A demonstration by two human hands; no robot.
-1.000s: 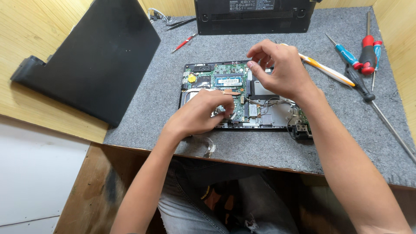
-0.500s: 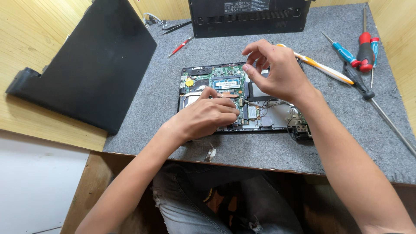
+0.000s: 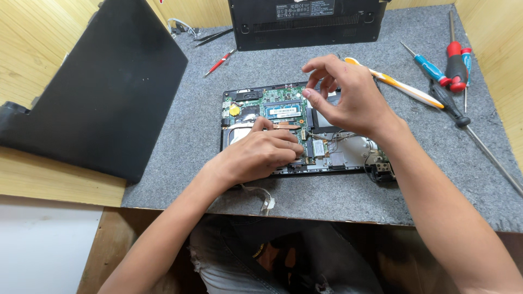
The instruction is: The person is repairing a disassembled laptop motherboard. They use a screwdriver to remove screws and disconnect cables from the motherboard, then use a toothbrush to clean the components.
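Both hands (image 3: 261,155) (image 3: 346,98) on opened laptop (image 3: 283,111), right perhaps pinching

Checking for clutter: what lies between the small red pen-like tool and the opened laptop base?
Only bare grey felt mat between red tool and laptop base, head view.

Single head-worn view, steeply downward, close over grey mat (image 3: 229,163), wooden walls at edges
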